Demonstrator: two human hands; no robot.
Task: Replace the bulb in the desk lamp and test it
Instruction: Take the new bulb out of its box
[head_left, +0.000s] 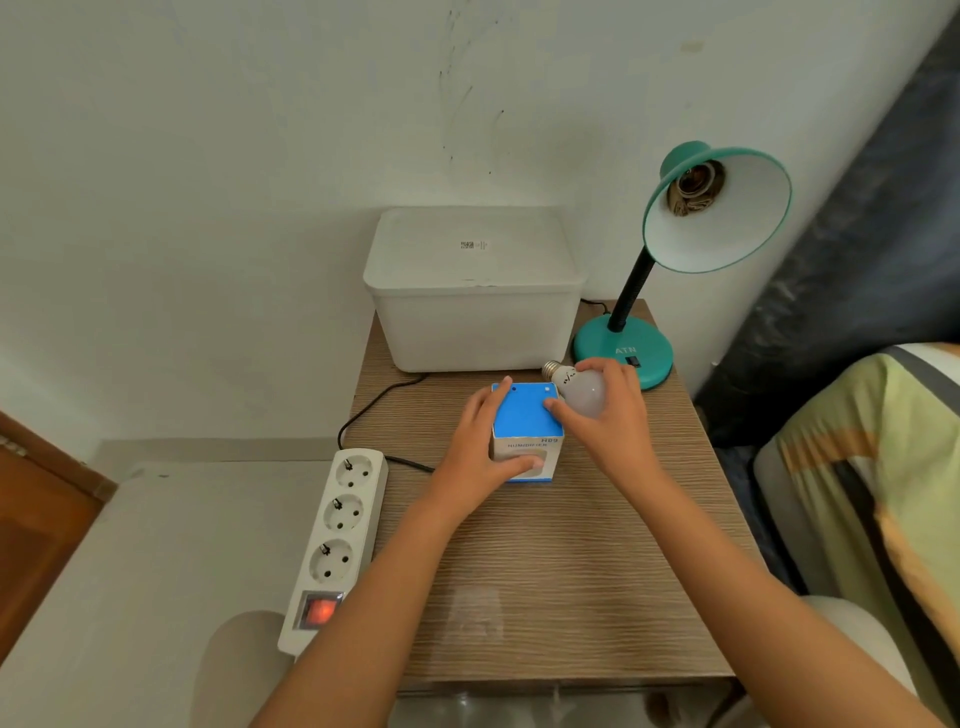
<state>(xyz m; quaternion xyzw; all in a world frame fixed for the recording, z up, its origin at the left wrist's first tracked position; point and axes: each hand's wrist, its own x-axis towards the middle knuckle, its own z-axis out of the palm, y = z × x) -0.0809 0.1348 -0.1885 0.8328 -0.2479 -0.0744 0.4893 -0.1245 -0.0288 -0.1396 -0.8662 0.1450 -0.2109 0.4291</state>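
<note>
A teal desk lamp (714, 208) stands at the back right of the small wooden table (561, 561), its shade tilted toward me and its socket (693, 189) bare. My right hand (613, 415) holds a white bulb (582, 392) by the globe, screw base pointing left and back, just right of a blue-topped white box (524, 415) marked HUMIDIFIER. My left hand (483, 447) grips that box from its left and front side.
A white lidded plastic bin (472, 291) sits at the back of the table. A white power strip (337, 540) with a lit red switch lies along the left edge, a black cord running from it. A bed with striped bedding (883, 467) is at right.
</note>
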